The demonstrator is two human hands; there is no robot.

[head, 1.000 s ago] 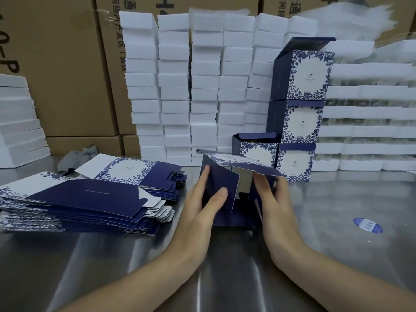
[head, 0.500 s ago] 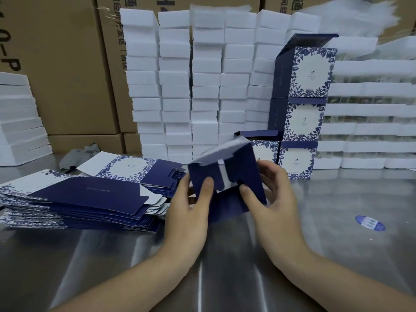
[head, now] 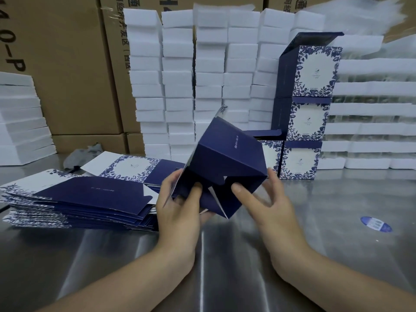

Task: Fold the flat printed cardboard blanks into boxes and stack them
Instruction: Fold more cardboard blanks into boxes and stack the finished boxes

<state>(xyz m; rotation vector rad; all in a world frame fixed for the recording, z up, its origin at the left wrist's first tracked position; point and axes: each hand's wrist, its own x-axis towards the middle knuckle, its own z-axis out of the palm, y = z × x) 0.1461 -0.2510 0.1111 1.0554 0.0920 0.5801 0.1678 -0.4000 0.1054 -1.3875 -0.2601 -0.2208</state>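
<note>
A half-folded navy box (head: pixel 225 163) is tilted in the air above the steel table (head: pixel 337 221), its bottom flaps toward me. My left hand (head: pixel 180 210) grips its left side, thumb on a bottom flap. My right hand (head: pixel 265 203) presses a thumb on the flaps at the right, fingers spread beside the box. A pile of flat printed blanks (head: pixel 78 197) lies at the left. Three finished boxes (head: pixel 304 118) stand stacked at the right, with one more box (head: pixel 270 149) beside the bottom one, partly hidden.
White foam blocks (head: pixel 202 82) are stacked in columns behind, more (head: pixel 20 118) at the far left and trays at the right (head: pixel 371 113). Brown cartons (head: pixel 67 64) form the back wall. A blue oval sticker (head: pixel 376 224) lies on the table at the right, a grey rag (head: pixel 85 153) at the back left.
The box has been lifted off the table and tipped over, its bottom now facing me. Both hands shifted from its sides to the bottom flaps.
</note>
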